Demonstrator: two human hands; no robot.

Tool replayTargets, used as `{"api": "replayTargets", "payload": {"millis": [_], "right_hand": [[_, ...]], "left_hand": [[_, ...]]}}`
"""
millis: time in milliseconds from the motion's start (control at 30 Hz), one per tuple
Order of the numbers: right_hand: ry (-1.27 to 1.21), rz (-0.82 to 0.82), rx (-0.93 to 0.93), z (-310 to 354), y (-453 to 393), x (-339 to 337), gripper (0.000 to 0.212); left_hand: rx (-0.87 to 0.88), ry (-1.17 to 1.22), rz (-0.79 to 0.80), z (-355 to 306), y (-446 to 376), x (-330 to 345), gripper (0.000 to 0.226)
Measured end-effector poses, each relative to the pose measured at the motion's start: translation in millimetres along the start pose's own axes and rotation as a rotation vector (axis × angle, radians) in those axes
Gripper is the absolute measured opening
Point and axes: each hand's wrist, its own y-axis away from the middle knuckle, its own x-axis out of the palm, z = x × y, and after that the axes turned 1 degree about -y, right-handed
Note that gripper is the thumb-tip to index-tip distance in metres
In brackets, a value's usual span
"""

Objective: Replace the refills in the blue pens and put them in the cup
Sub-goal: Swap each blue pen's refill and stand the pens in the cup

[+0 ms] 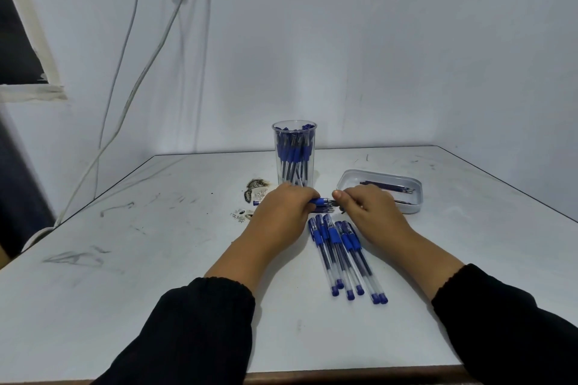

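Two hands work at centre frame on a white table [156,259] that is scuffed, pencil-marked and chipped near its middle. Left hand [283,208] is closed around a blue pen [319,201]; right hand [366,206] pinches at its tip end, the exact contact too small to tell. Six pens [344,255] lie side by side just below the hands. Behind them stands the clear cup [294,155], holding pens. At right, an oval tray [383,189] holds refills [387,187]. White cables [137,78] hang down the pale wall at upper left.
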Motion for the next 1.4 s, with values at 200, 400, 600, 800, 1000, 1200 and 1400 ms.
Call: {"api": "replayTargets", "payload": {"millis": [200,400,600,800,1000,1200,1400], "right_hand": [[-0.282,0.023,0.148,8.4,1.1,2.7,0.02],[-0.488,0.024,0.185,12.1,3.0,3.9,0.021],[-0.531,0.029,0.239,10.0,3.7,3.0,0.026],[-0.553,0.038,0.176,10.7,2.0,1.5,0.015],[-0.541,0.016,0.258,10.4,1.9,2.5,0.027],[-0.581,0.032,0.19,13.0,1.3,-1.3,0.013],[-0.577,0.032,0.26,13.4,2.8,1.6,0.015]], "left_hand": [[0.015,-0.006,-0.013,-5.2,1.1,-3.5,0.022],[0.01,-0.034,-0.015,-3.1,0.8,-2.5,0.023],[0.023,-0.028,-0.042,-3.2,1.3,-1.9,0.023],[0.033,-0.055,-0.034,-2.3,1.7,-1.9,0.022],[0.02,-0.051,-0.056,-4.7,2.6,-5.1,0.024],[0.014,-0.064,-0.047,-4.9,2.1,-4.2,0.024],[0.012,-0.062,-0.046,-6.0,3.0,-5.3,0.024]]}}
